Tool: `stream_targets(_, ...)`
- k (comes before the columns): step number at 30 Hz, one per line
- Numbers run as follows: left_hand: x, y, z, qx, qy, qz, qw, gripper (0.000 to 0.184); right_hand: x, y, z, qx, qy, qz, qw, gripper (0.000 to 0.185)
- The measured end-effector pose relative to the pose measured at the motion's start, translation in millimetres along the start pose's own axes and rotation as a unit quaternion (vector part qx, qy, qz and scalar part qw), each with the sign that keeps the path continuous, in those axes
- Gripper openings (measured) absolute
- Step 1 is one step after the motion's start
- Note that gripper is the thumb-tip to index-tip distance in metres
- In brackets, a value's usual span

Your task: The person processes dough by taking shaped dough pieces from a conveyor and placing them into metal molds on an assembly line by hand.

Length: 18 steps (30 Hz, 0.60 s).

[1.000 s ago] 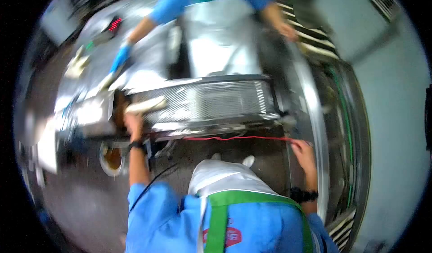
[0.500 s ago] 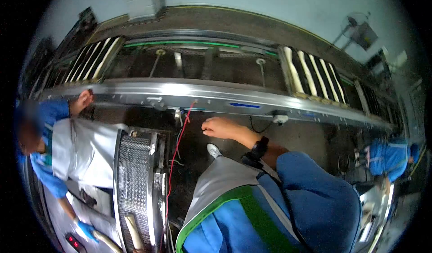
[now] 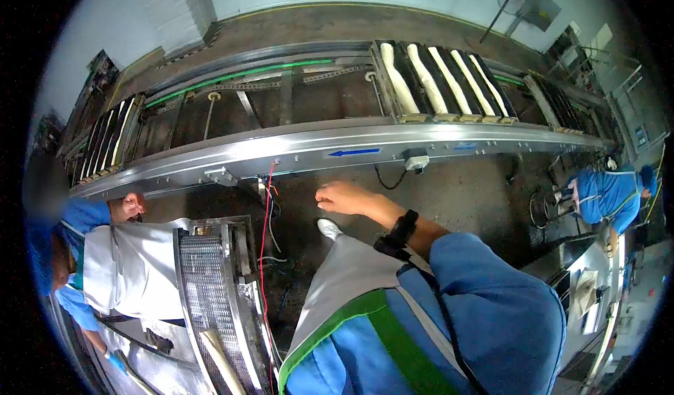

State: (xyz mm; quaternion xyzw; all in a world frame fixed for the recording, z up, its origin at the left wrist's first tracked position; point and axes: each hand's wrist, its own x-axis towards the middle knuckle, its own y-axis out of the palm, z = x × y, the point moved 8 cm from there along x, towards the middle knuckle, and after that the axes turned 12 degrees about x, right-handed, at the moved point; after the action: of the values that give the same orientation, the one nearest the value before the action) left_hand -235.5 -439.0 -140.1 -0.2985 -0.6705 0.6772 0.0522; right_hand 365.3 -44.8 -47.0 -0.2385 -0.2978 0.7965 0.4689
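My right hand (image 3: 344, 198) hangs in front of my apron with its fingers loosely curled in. Nothing shows in it, and it touches nothing. A dark band circles its wrist. Beyond it runs a metal conveyor (image 3: 295, 143), with a black tray (image 3: 423, 79) carrying several long pale dough strips (image 3: 449, 79). Left of my apron, a metal mesh belt (image 3: 203, 275) bears a dough strip (image 3: 221, 360) at the frame's bottom. My left hand is out of view.
A co-worker (image 3: 133, 268) stands at left, a gloved hand (image 3: 116, 361) at a dough strip. Another person (image 3: 607, 195) works at far right by a table (image 3: 586, 297). A red cord (image 3: 265, 254) hangs between the mesh belt and me. Another dough tray (image 3: 130, 135) sits at far left.
The dough trays appear further left along the conveyor, and the view has shifted. My right hand keeps nearly the same place and curl. The co-worker's gloved hand is lower and further left.
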Motion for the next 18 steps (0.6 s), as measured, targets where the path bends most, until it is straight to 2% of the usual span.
stream_targets(2, 6.7, 0.8, 2.6, 0.045, 0.017, -0.013, 0.999, 0.039, -1.5, 0.4, 1.1, -0.001, 0.004, 0.008, 1.0, 0.02)
stream_targets(4, 21.8, 6.0, 1.1, 0.106, 0.052, -0.03, 0.993, 0.045, -11.5, -11.4, 3.2, 0.016, -0.016, -0.027, 0.999, 0.022)
stream_targets(5, 21.9, 7.5, 13.6, 0.149, 0.064, -0.046, 0.986, 0.047, -11.4, -4.8, 6.8, 0.009, -0.001, 0.01, 1.0, 0.024)
stream_targets(6, 28.9, 12.1, 23.6, 0.195, 0.078, -0.057, 0.976, 0.05, -17.5, -7.7, 16.0, 0.062, -0.068, -0.051, 0.994, 0.02)
stream_targets(7, 57.0, 21.3, 39.1, 0.219, 0.17, -0.157, 0.948, 0.052, -22.5, -3.0, 20.7, 0.029, -0.037, -0.032, 0.998, 0.021)
stream_targets(8, 62.6, 34.4, 68.3, 0.25, 0.045, -0.055, 0.966, 0.053, -29.1, 8.8, 18.2, 0.041, -0.037, -0.025, 0.998, 0.022)
stream_targets(9, 33.2, 14.6, 48.8, 0.233, 0.136, -0.129, 0.954, 0.053, -36.9, 17.9, 29.9, 0.047, -0.046, -0.013, 0.998, 0.024)
stream_targets(10, 26.1, 7.0, 41.2, 0.319, 0.106, -0.072, 0.939, 0.05, -43.7, 27.3, 42.7, 0.058, -0.042, -0.002, 0.997, 0.024)
stream_targets(13, -16.6, -16.1, 31.6, 0.26, 0.116, -0.115, 0.952, 0.053, -63.7, 53.7, 53.3, 0.082, -0.033, 0.035, 0.995, 0.024)
stream_targets(14, -25.5, -22.6, 24.8, 0.238, 0.125, -0.135, 0.954, 0.049, -70.7, 60.9, 56.3, 0.095, -0.023, 0.038, 0.995, 0.023)
stream_targets(16, -34.2, -9.3, 32.8, 0.182, 0.078, -0.038, 0.979, 0.047, -79.8, 73.9, 60.3, 0.1, 0.008, 0.074, 0.992, 0.023)
stream_targets(17, -52.0, -21.5, 23.5, 0.108, 0.117, -0.131, 0.979, 0.038, -85.3, 82.0, 59.4, 0.096, 0.035, 0.095, 0.99, 0.023)
stream_targets(18, -54.5, -17.7, 22.5, 0.113, 0.061, -0.039, 0.991, 0.033, -87.7, 90.4, 62.3, 0.09, 0.02, 0.125, 0.988, 0.023)
